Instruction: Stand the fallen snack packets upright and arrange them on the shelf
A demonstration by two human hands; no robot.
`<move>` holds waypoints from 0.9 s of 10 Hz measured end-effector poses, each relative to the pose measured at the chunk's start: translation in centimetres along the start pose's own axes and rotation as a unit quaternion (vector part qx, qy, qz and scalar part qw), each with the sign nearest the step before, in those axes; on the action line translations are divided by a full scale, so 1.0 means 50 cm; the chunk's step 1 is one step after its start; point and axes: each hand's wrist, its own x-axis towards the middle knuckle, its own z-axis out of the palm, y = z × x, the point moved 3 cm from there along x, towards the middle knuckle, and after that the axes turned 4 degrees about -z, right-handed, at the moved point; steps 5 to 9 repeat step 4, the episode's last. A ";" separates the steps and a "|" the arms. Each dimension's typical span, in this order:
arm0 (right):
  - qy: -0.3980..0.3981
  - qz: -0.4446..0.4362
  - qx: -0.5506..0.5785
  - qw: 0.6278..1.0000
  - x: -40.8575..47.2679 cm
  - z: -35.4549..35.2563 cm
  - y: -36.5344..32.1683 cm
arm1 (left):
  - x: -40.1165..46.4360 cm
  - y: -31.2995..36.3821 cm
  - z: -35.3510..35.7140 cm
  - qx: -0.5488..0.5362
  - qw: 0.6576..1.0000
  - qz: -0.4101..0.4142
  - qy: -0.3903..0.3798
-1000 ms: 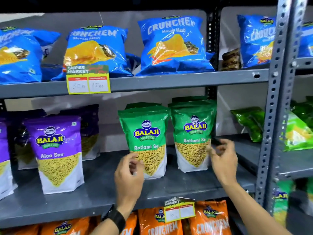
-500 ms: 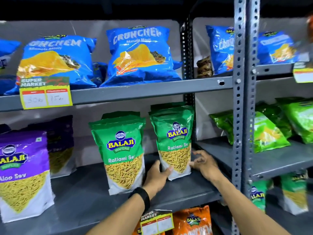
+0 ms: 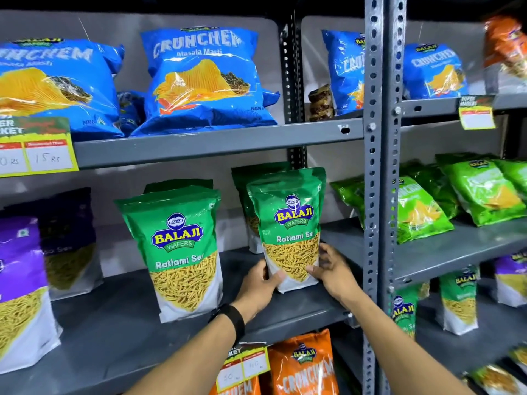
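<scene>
On the far left of the middle shelf (image 3: 114,315) a purple Aloo Sev packet (image 3: 20,286) stands upright, cut off by the frame edge, with a darker purple packet (image 3: 68,238) behind it. Next along is the left Ratlami Sev packet (image 3: 182,252) — green on top with the Balaji Wafers badge, a clear window of thin yellow sev below, and white at the base. It stands upright on its own, with another green packet just behind it.

Your left hand (image 3: 258,286), with a black band (image 3: 231,317) on the wrist, cups the lower left corner of the right Ratlami Sev packet (image 3: 291,229), thumb across the white base. Your right hand (image 3: 332,272) presses the lower right edge, fingers curled round the side and thumb on the front. Both hands are clamped on this packet — it is held between them at its base. The packet is upright, leaning slightly to the right at the top, its bottom at the shelf surface near the front right of this bay; you cannot tell whether it rests fully on the shelf. More green packets stand behind it.

Right of the grey perforated upright (image 3: 373,195), light green chip bags (image 3: 422,212) lie slanted on the neighbouring shelf. Above, blue Crunchem bags (image 3: 205,81) lean back on the upper shelf. Below, an orange Crunchem bag (image 3: 305,366) sits beside a yellow price tag (image 3: 245,366).
</scene>
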 end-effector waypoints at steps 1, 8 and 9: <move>-0.006 -0.007 -0.003 1.000 -0.002 0.001 -0.001 | -0.008 0.004 0.003 0.006 1.000 -0.005 0.000; -0.005 -0.013 -0.028 1.000 -0.024 0.007 -0.011 | -0.012 0.004 0.004 0.032 0.999 0.009 -0.006; -0.005 -0.013 -0.028 1.000 -0.024 0.007 -0.011 | -0.012 0.004 0.004 0.032 0.999 0.009 -0.006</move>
